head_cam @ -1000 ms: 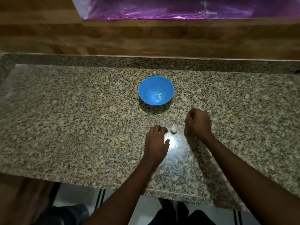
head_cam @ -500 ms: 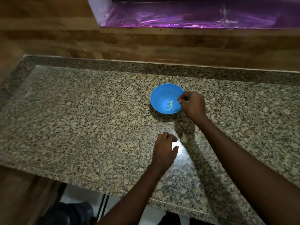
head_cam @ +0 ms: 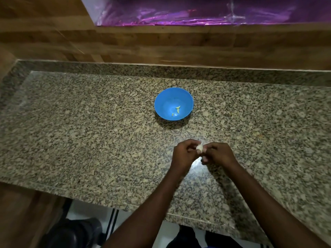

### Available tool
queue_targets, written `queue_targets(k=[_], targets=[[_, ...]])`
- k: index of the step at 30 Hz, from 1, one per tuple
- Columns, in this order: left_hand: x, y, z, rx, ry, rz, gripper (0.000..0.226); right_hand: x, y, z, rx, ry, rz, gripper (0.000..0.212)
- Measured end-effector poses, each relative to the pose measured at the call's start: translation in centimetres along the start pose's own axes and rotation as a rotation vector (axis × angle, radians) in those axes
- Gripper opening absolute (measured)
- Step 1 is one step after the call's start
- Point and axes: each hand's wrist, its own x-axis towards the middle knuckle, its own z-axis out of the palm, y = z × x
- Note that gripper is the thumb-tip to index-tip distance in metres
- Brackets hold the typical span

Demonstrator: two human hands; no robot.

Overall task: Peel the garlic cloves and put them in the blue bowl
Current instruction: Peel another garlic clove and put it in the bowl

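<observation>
Garlic clove (head_cam: 200, 147) sits pinched between the left hand (head_cam: 184, 153) and right hand (head_cam: 217, 154), just above the counter (head_cam: 89, 140). Both grip it with curled fingers. The blue bowl (head_cam: 162, 102), with a few peeled pieces inside, lies straight ahead, roughly equally near either hand.

Speckled granite countertop (head_cam: 89, 133) below a wooden wall (head_cam: 161, 45), purple foil (head_cam: 197, 13) along the top

The counter (head_cam: 89, 133) is speckled granite, polished and shiny under the light. The blue bowl (head_cam: 162, 102) looks like smooth plastic. The wall (head_cam: 161, 45) behind is wood, matt. Above, purple foil (head_cam: 197, 15) is glossy and wrinkled.
</observation>
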Motion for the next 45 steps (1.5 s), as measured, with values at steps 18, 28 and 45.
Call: queue_targets(k=[18, 28, 45], targets=[[-1.3, 2.0, 0.0, -0.191, -0.152, -0.068, 0.021, -1.1, -0.3, -2.8, 0.381, -0.117, 0.14, 0.014], [-0.5, 1.5, 0.3, -0.063, -0.131, -0.037, 0.022, -0.4, -1.0, -2.6, 0.318, -0.134, 0.255, 0.012], [1.4, 0.7, -0.9, 0.487, 0.211, 0.19, 0.024, -1.3, -0.9, -2.7, 0.494, -0.068, 0.402, 0.01]])
